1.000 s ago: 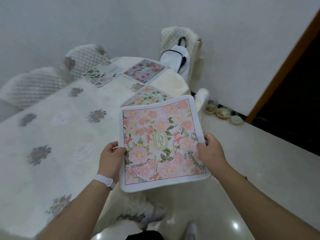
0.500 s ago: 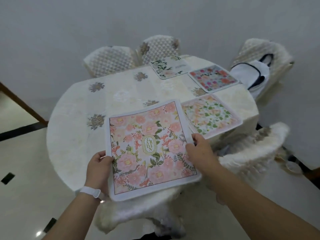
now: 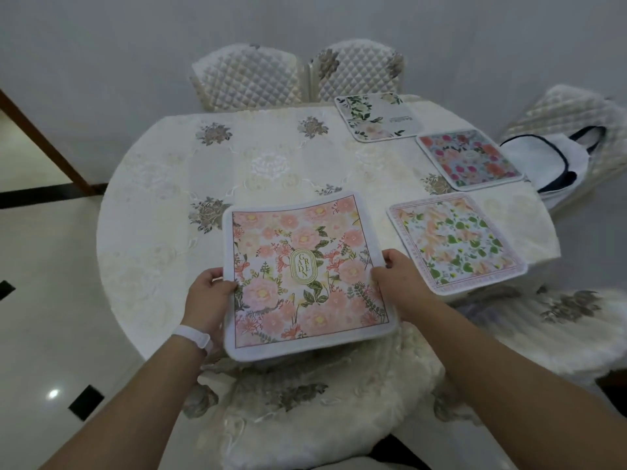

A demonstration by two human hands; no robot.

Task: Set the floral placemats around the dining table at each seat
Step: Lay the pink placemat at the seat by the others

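white tote bag on right chair | two quilted chairs behind | wristband

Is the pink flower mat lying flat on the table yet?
Not yet. The pink mat is spread open but held by the left hand and right hand, its far edge curling up.

Plain grey-white walls enclose the room. The floor is glossy pale tile with black inlay strips and squares; one bright light reflection shows at lower left. A brown wooden door frame stands at left. Two quilted chair backs stand side by side against the far wall; a third quilted chair stands at right.
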